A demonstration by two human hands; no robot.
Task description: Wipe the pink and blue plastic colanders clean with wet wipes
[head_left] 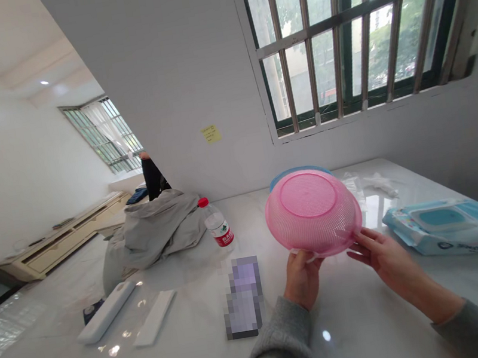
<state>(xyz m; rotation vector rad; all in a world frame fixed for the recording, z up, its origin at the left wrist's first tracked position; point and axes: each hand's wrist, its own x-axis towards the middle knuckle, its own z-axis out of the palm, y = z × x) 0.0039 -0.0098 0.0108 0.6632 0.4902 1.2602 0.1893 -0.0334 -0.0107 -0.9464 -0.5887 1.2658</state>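
While inverted, the pink colander (312, 213) sits between left hand (302, 278) and right hand (383, 259).

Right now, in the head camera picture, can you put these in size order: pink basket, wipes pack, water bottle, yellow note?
1. Pink basket and wipes pack: they look alike in size, and nearness to the camera makes it unsure, so I won't rank them.
2. Water bottle
3. Yellow note

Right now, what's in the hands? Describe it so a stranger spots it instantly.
Under the barred window runs a white marble table. Above it, the left hand and right hand hold up a pink perforated plastic basket, underside toward the viewer. A blue rim shows behind it; only the pink one is in hand.
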